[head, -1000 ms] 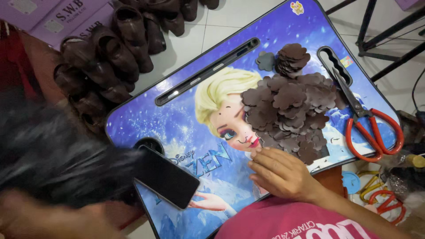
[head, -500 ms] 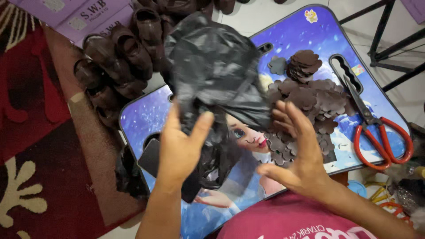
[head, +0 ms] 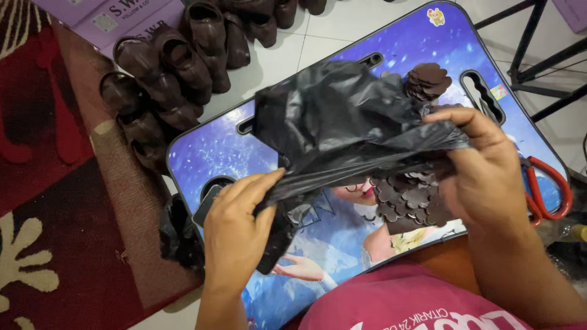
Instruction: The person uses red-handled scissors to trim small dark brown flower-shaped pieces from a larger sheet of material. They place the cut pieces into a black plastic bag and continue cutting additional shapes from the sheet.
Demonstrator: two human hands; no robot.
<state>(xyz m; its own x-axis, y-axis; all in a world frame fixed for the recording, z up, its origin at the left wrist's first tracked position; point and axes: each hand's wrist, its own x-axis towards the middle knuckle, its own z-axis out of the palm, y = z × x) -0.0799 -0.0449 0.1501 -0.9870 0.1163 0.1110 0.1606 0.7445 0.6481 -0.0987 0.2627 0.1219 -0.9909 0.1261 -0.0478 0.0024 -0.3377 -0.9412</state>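
Note:
A crumpled black plastic bag [head: 342,122] is stretched above a blue lap table [head: 220,153] printed with a cartoon figure. My left hand [head: 235,229] pinches the bag's lower left edge. My right hand [head: 483,171] grips its right edge, fingers curled over the plastic. Under the bag lies a heap of brown flower-shaped cutouts [head: 409,198], with a small stack of them [head: 428,80] at the table's far side. A dark phone [head: 211,201] lies on the table, mostly hidden by my left hand.
Red-handled scissors [head: 547,189] rest on the table's right side. Several dark brown shoes [head: 165,73] line the floor on the left, next to a red patterned rug [head: 49,201]. Another bit of black plastic [head: 177,235] lies at the table's left edge. Black metal legs [head: 532,43] stand at upper right.
The bag came up from the lower left and now hangs spread between both hands over the table. My right hand left the cutouts and took the bag's right edge.

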